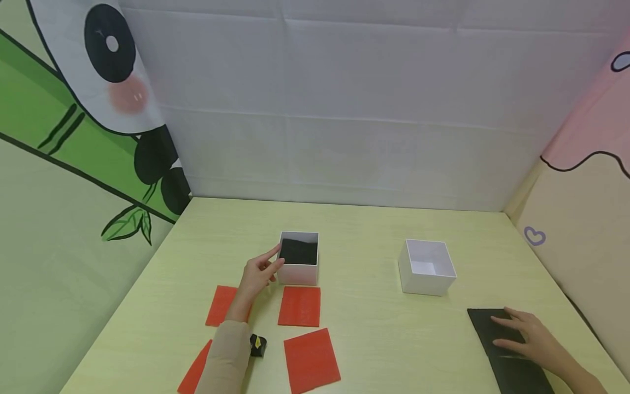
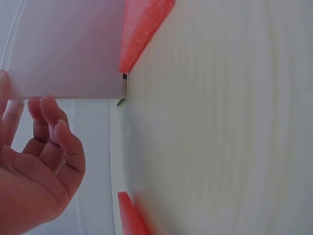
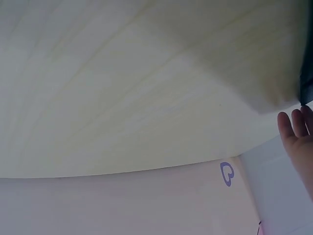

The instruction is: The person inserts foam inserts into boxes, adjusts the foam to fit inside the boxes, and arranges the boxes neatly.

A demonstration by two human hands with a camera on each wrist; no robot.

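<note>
My left hand is at the left side of a white open-topped box, thumb and forefinger spread against its front left corner. A black square piece lies inside that box. In the left wrist view the fingers bend loosely beside the box wall. My right hand lies over black flat sheets at the right, fingers spread and fairly straight. The right wrist view shows its fingertips at the edge of a black sheet; most of that hand is outside the view.
A second white box stands right of centre with its inside bare. Several red sheets, among them one before the left box and one nearer, lie around the left forearm. A small black object with a yellow mark is partly behind the sleeve.
</note>
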